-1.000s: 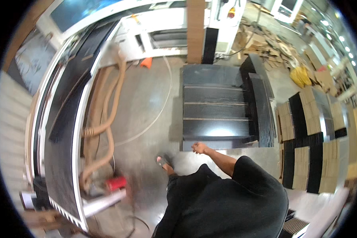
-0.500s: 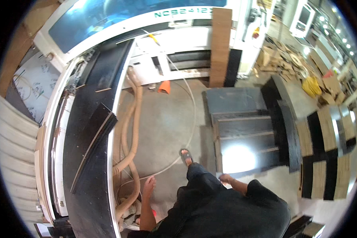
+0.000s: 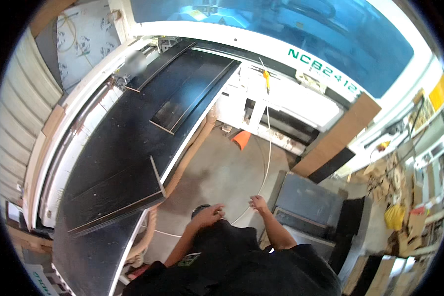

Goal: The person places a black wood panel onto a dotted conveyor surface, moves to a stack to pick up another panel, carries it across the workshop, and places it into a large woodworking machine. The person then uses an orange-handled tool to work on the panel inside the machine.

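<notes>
My left hand [image 3: 209, 216] is in front of my body, its fingers loosely stretched and nothing in them. A little to its right, my right hand [image 3: 257, 203] hangs in the air with its fingers apart and loosely bent, also holding nothing. Left of my hands runs a long black machine bed [image 3: 96, 153]. A loose black board [image 3: 118, 190] lies across it at a slant, one corner reaching the bed's edge nearest me. Farther up the bed rest more black panels [image 3: 182, 98] with pale edges. Neither hand touches a board.
Ahead stands a white machine with a blue window [image 3: 271, 24]. A thin white hose with a yellow air gun [image 3: 267, 81] hangs from it. On the floor are an orange cone-shaped piece [image 3: 240, 139] and ribbed tan hoses [image 3: 192, 150]. Stacked grey-black boards [image 3: 308, 197] stand at right.
My view has turned left toward the bed, so the machine has shifted right in the picture. My hands have come up from beside my legs to in front of me, closer together.
</notes>
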Available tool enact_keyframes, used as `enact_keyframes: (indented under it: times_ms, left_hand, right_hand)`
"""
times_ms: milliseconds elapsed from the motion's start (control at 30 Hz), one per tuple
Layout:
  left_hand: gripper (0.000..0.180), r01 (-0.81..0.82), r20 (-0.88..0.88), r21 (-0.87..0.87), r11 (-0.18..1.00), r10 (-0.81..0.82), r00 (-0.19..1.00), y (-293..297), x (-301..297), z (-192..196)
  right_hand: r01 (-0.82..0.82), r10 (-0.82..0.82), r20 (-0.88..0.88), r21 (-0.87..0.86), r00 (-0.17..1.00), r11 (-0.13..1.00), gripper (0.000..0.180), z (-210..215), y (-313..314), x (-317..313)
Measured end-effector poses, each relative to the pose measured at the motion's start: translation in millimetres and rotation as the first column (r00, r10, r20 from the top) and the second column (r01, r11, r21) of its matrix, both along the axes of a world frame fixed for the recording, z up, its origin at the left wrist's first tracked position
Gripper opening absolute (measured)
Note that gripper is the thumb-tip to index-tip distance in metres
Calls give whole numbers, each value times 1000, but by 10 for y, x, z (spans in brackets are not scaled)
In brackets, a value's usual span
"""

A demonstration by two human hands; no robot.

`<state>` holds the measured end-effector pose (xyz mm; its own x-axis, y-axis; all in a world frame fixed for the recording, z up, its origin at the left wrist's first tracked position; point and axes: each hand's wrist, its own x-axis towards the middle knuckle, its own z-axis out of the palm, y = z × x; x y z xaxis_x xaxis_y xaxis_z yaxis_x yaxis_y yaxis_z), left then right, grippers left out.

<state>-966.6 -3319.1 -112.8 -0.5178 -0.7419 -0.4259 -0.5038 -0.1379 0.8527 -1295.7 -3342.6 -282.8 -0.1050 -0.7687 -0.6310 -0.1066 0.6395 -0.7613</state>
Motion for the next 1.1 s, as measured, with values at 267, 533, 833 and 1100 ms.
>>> enact_keyframes:
  times_ms: [267,533,833,1100]
  left_hand:
    - [46,-366,-394,-133,921,290,872,-2265,-179,483]
    - [37,-490,-240,-640,592,453,859,-4165,-125,1480]
    - [35,-563,-152,-538,627,585,797,-4925,-647,1333]
    - [36,-595,-72,-517,616,661,747,-5053,-1060,1148]
  right_hand:
    - [-270,250,-118,-193,961,943,43,366,-1914,-184]
    - [-537,391,-448,-266,804,800,32,776,-3338,-791]
    - [-539,-559,-776,-616,292,574,58,1725,-6020,-1559]
    - [-581,-90,-952,-251,292,774,57,1814,-6988,-2015]
